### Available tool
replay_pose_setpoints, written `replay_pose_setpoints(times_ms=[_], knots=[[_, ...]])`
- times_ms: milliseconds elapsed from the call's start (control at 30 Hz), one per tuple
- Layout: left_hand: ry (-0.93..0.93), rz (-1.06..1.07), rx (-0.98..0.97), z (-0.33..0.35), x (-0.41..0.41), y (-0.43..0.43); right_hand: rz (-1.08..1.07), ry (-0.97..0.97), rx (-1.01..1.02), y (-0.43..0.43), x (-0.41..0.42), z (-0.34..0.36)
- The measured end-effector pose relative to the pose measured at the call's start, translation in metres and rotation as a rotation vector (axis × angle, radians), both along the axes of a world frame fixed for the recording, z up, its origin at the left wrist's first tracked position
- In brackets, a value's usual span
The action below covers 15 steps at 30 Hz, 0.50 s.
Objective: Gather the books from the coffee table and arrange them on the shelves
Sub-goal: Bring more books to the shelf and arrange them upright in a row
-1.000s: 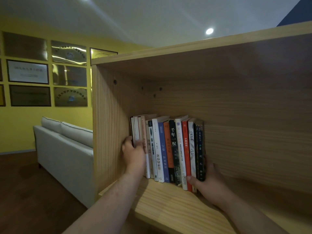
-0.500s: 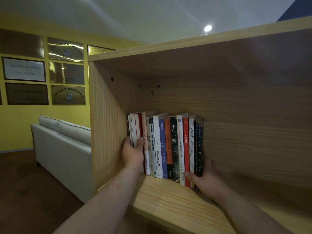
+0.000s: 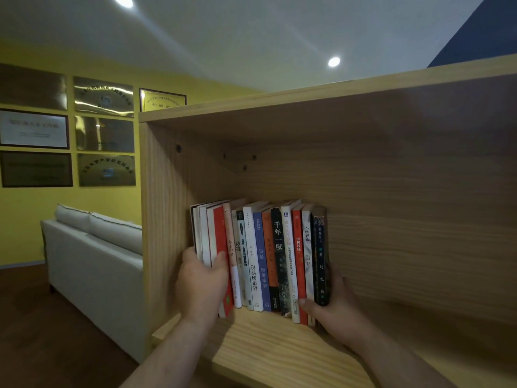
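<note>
Wooden shelf (image 3: 265,354) holds books (image 3: 268,253), gripped between left fingers (image 3: 190,254) and right fingers (image 3: 305,303).

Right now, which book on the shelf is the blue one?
The blue book near the middle of the row, upright between a white book and an orange book. No other spine is blue.

This looks like an office lounge or reception room. Rows of brass plaques (image 3: 105,169) and a framed certificate (image 3: 33,129) hang on a yellow wall (image 3: 22,219) above a pale sofa (image 3: 92,264). A wooden shelf (image 3: 279,348) holds books (image 3: 260,259), round lights (image 3: 333,61) sit in the ceiling, and the floor (image 3: 42,331) is dark wood.
</note>
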State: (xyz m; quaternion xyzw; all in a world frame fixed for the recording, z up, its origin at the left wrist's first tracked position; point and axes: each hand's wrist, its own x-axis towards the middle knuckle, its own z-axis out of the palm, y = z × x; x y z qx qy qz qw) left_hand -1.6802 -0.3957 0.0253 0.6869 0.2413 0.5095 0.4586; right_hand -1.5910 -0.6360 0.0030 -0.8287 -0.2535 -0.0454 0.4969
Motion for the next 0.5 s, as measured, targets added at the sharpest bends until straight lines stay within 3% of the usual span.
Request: replay_pose_setpoints(times_ms=[200,500], knots=[[-0.04,-0.137,0.002,-0.006,-0.012,-0.004,-0.023,0.0,-0.018,0.0,-0.002,0.001],[-0.145,-0.075,0.033,-0.018,-0.068,0.004,-0.11,-0.056,-0.093,0.003,-0.003,0.001]])
